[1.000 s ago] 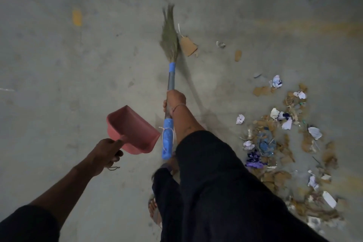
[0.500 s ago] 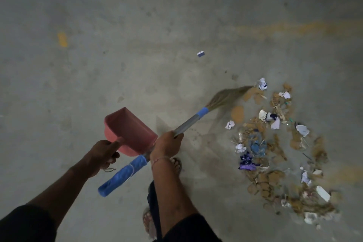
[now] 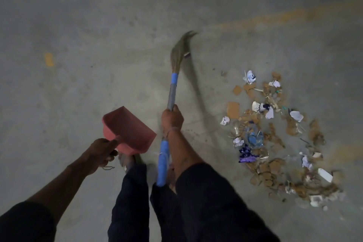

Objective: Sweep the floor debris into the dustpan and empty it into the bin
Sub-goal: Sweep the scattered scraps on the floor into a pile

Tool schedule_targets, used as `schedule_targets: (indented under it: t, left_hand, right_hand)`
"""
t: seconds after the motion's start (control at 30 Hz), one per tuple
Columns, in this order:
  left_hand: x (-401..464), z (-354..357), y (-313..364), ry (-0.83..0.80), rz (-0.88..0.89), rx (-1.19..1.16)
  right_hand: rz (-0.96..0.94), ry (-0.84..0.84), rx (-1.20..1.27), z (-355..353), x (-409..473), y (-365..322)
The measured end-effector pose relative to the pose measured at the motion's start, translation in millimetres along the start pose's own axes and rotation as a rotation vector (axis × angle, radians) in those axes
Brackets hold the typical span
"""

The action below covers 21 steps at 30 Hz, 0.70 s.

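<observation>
A broom is gripped mid-shaft by the right hand, its long axis running away from the person, bristles by a small scrap on the floor. The debris pile is spread to the right of the broom, well apart from it, nearer the right hand. A pink dustpan, seemingly empty, is held by its handle in the left hand, left of the broom; no writing can be read.
</observation>
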<state>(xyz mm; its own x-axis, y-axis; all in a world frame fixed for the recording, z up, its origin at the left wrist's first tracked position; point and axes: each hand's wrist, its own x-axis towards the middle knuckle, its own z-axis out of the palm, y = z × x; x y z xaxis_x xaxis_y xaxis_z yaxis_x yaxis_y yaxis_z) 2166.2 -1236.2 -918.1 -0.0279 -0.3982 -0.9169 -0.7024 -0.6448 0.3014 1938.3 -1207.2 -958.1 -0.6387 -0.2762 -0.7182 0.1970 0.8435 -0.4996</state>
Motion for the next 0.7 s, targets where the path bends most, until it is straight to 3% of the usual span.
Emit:
schedule_targets:
  t: [0.1, 0.27, 0.37, 0.5, 0.7]
  left_hand:
    - [9, 0, 12, 0.001, 0.008, 0.027]
    - [20, 4, 35, -0.025, 0.012, 0.077]
    - [27, 0, 48, -0.039, 0.021, 0.111]
    - [36, -11, 72, -0.075, 0.047, 0.165]
    - [47, -24, 102, -0.082, 0.071, 0.254]
  right_hand:
    - [0.083, -0.086, -0.051, -24, 38, 1]
    - [0.181, 0.089, 0.082, -2, 139, 93]
    - [0.307, 0.165, 0.212, -1, 149, 125]
    - [0.38, 0.339, 0.46, -34, 67, 65]
    - [0.263, 0.445, 0.56, -20, 4, 33]
